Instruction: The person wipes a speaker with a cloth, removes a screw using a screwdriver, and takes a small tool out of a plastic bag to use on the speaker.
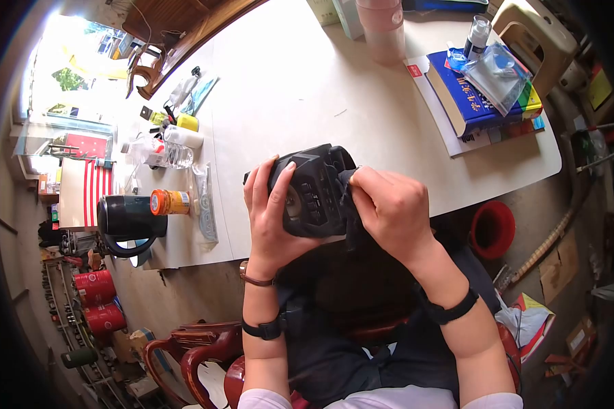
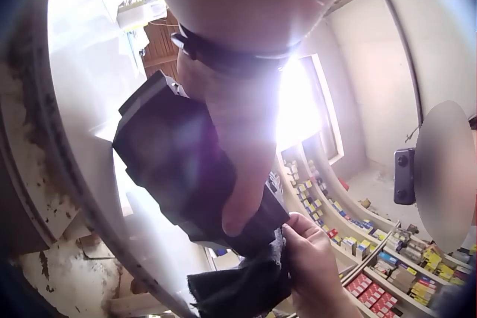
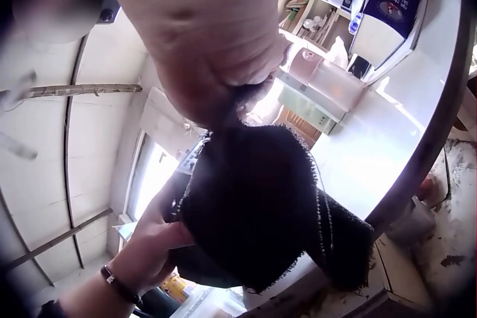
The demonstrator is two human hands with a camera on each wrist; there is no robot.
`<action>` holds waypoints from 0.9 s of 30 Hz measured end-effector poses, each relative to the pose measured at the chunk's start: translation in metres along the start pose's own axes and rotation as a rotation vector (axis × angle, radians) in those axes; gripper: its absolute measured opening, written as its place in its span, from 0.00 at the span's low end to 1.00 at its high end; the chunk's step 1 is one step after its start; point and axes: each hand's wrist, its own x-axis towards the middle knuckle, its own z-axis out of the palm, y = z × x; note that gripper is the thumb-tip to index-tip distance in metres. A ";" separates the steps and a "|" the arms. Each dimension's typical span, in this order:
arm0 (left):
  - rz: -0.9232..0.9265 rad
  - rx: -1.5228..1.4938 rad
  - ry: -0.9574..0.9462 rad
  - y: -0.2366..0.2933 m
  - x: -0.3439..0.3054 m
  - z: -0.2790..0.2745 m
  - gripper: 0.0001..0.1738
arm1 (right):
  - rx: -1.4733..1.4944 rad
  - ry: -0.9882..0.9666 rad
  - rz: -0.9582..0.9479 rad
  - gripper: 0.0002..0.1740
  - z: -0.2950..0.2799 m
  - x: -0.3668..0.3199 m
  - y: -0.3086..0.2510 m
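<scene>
A black boxy device (image 1: 315, 194), speaker-like with a round part and a row of buttons on its face, is held up over the table's front edge. My left hand (image 1: 269, 221) grips its left side, fingers spread over the upper part and thumb along the lower edge. In my right hand (image 1: 394, 208), a dark cloth (image 3: 250, 202) with frayed edges is pinched against the device's right end. The cloth hangs down below the fingers in both wrist views and, in the right wrist view, hides most of the device.
On the white table (image 1: 286, 82), a dark kettle (image 1: 126, 217), an orange-lidded jar (image 1: 169, 202) and several bottles stand at left. A thick blue book (image 1: 467, 95) lies at right under a plastic bag. A red bucket (image 1: 492, 230) is on the floor.
</scene>
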 end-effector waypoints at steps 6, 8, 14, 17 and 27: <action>-0.008 -0.010 -0.004 0.003 0.001 -0.003 0.61 | 0.122 0.004 0.066 0.05 -0.003 0.000 -0.002; 0.013 -0.004 -0.013 0.001 0.000 -0.003 0.61 | 0.172 -0.010 0.122 0.04 -0.006 0.002 -0.003; 0.037 -0.018 -0.038 0.010 0.002 0.002 0.61 | 0.287 -0.002 0.271 0.04 -0.008 0.005 0.001; 0.037 0.001 -0.034 0.012 0.002 0.004 0.62 | 0.070 0.043 0.080 0.05 -0.009 0.004 0.000; 0.030 -0.034 0.002 0.014 0.005 0.008 0.57 | 0.264 -0.111 0.340 0.03 -0.019 0.005 0.003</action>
